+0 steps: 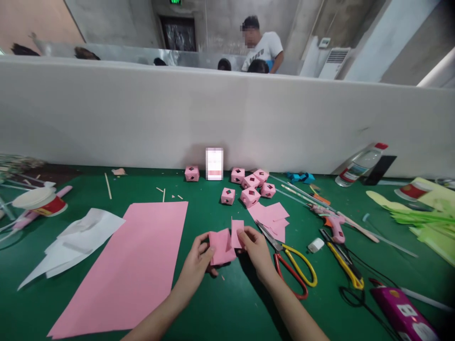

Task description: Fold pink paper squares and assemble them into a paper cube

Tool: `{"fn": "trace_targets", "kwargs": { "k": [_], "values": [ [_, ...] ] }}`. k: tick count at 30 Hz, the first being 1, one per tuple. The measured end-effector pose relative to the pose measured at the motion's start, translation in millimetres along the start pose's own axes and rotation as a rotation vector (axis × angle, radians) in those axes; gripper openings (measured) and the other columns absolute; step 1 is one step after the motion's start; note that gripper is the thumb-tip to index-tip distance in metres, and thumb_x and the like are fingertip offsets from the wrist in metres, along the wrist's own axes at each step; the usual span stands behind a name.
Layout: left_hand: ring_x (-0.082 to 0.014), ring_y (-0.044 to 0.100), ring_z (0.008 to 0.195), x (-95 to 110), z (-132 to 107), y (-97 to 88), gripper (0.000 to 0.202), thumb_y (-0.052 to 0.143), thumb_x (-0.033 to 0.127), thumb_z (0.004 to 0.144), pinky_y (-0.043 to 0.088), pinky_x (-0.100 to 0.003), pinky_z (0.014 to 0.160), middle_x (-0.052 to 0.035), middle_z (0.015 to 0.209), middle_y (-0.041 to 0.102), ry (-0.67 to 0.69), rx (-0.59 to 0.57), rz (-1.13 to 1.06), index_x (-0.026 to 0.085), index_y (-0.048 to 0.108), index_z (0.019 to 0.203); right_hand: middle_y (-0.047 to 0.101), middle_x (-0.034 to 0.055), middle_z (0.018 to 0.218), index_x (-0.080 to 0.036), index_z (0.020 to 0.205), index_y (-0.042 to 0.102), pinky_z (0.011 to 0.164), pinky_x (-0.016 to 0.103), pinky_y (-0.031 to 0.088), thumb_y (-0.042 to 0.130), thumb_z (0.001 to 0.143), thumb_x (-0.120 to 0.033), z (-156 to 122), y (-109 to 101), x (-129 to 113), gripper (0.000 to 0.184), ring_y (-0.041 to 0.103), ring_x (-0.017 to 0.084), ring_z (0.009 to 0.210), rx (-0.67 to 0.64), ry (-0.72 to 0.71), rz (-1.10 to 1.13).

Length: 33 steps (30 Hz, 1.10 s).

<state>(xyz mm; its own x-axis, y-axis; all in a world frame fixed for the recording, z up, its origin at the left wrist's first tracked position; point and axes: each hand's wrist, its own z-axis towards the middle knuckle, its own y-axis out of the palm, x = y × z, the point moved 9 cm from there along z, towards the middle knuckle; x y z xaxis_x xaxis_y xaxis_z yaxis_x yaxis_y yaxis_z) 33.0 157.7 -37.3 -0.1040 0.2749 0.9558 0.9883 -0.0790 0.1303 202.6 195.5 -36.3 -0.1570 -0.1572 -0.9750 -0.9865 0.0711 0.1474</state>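
My left hand (199, 260) is closed on a folded pink paper piece (221, 246) just above the green table (227, 303). Right beside it, my right hand (255, 250) pinches a smaller pink paper strip (237, 233) that stands upright and touches the folded piece. A large pink paper sheet (131, 265) lies flat to the left of my hands. Loose pink squares (272, 217) lie just beyond my right hand. Several small pink paper cubes (249, 185) sit further back near the wall.
Scissors with red and yellow handles (293, 265) lie right of my right hand, then a glue gun (332, 222), a yellow cutter (344, 263) and a purple box (405, 312). White paper (76, 241) and a cup (40, 201) lie left. A grey partition (227, 118) closes the back; people are behind it.
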Motion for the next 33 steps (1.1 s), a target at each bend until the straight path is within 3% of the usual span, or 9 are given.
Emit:
{"fn": "trace_targets", "kwargs": {
  "k": [3, 7, 11, 17, 20, 22, 25, 28, 33],
  "values": [
    [-0.0135, 0.062, 0.063, 15, 26, -18.4, 0.063, 0.063, 0.051, 0.081, 0.054, -0.026, 0.053, -0.0013, 0.082, 0.063, 0.049, 0.095, 0.062, 0.014, 0.041, 0.126, 0.051, -0.0044, 0.057, -0.017, 0.079, 0.064, 0.047, 0.024, 0.046, 0.074, 0.070, -0.050, 14, 0, 2, 0.036, 0.045, 0.011, 0.051, 0.108, 0.031, 0.100],
    [-0.0115, 0.058, 0.057, 29, 62, -34.0, 0.052, 0.065, 0.048, 0.078, 0.049, -0.022, 0.048, -0.0015, 0.077, 0.063, 0.102, 0.151, 0.208, 0.012, 0.052, 0.114, 0.056, -0.0047, 0.058, -0.017, 0.087, 0.058, 0.047, 0.022, 0.039, 0.073, 0.069, -0.043, 29, 8, 9, 0.035, 0.046, 0.010, 0.049, 0.186, 0.016, 0.227],
    [-0.0157, 0.062, 0.065, 31, 76, -35.3, 0.040, 0.061, 0.043, 0.082, 0.052, -0.025, 0.051, -0.0048, 0.081, 0.067, 0.091, 0.169, 0.330, 0.015, 0.057, 0.109, 0.042, -0.0116, 0.051, -0.021, 0.080, 0.046, 0.046, 0.020, 0.030, 0.071, 0.069, -0.034, 36, 2, 14, 0.031, 0.036, 0.007, 0.044, 0.266, -0.069, 0.263],
    [-0.0207, 0.067, 0.073, 50, 71, -28.0, 0.025, 0.057, 0.038, 0.086, 0.052, -0.032, 0.066, -0.0075, 0.089, 0.071, 0.105, 0.206, 0.540, 0.019, 0.063, 0.101, 0.044, -0.0121, 0.052, -0.022, 0.086, 0.045, 0.048, 0.019, 0.032, 0.069, 0.073, -0.034, 36, 3, 17, 0.030, 0.039, 0.008, 0.045, 0.187, -0.074, 0.240],
    [-0.0263, 0.065, 0.096, 80, 49, -23.4, 0.027, 0.056, 0.038, 0.088, 0.050, -0.038, 0.083, -0.0119, 0.108, 0.069, 0.339, 0.432, 0.616, 0.018, 0.064, 0.105, 0.050, -0.0108, 0.054, -0.021, 0.100, 0.049, 0.049, 0.020, 0.036, 0.069, 0.073, -0.034, 34, 3, 14, 0.036, 0.044, 0.009, 0.046, 0.182, -0.065, 0.261],
    [-0.0257, 0.060, 0.109, 91, 27, -10.4, 0.029, 0.047, 0.037, 0.094, 0.048, -0.037, 0.091, -0.0118, 0.116, 0.065, 0.520, 0.556, 0.543, 0.020, 0.062, 0.111, 0.051, -0.0103, 0.054, -0.019, 0.113, 0.051, 0.049, 0.021, 0.036, 0.069, 0.074, -0.034, 32, 4, 10, 0.045, 0.045, 0.009, 0.046, 0.167, -0.070, 0.277],
    [-0.0249, 0.058, 0.114, 82, 8, 25.0, 0.029, 0.053, 0.036, 0.092, 0.046, -0.036, 0.095, -0.0121, 0.121, 0.062, 0.641, 0.524, 0.435, 0.020, 0.059, 0.116, 0.053, -0.0090, 0.056, -0.018, 0.117, 0.055, 0.050, 0.021, 0.038, 0.071, 0.073, -0.034, 28, 5, 6, 0.049, 0.047, 0.009, 0.047, 0.130, -0.066, 0.333],
    [-0.0277, 0.052, 0.125, 62, 7, 51.7, 0.047, 0.065, 0.035, 0.085, 0.041, -0.042, 0.105, -0.0155, 0.131, 0.055, 0.633, 0.466, 0.399, 0.019, 0.051, 0.127, 0.059, -0.0059, 0.061, -0.019, 0.105, 0.058, 0.053, 0.023, 0.042, 0.075, 0.070, -0.035, 22, 1, 7, 0.042, 0.052, 0.011, 0.051, 0.114, -0.052, 0.356],
    [-0.0219, 0.060, 0.112, 33, 25, 41.3, 0.057, 0.060, 0.036, 0.089, 0.048, -0.038, 0.096, -0.0127, 0.118, 0.061, 0.473, 0.494, 0.144, 0.020, 0.037, 0.139, 0.064, -0.0022, 0.071, -0.019, 0.089, 0.057, 0.057, 0.023, 0.042, 0.078, 0.070, -0.038, 19, -6, 7, 0.033, 0.055, 0.011, 0.058, 0.110, -0.089, 0.325]
  ]
}}
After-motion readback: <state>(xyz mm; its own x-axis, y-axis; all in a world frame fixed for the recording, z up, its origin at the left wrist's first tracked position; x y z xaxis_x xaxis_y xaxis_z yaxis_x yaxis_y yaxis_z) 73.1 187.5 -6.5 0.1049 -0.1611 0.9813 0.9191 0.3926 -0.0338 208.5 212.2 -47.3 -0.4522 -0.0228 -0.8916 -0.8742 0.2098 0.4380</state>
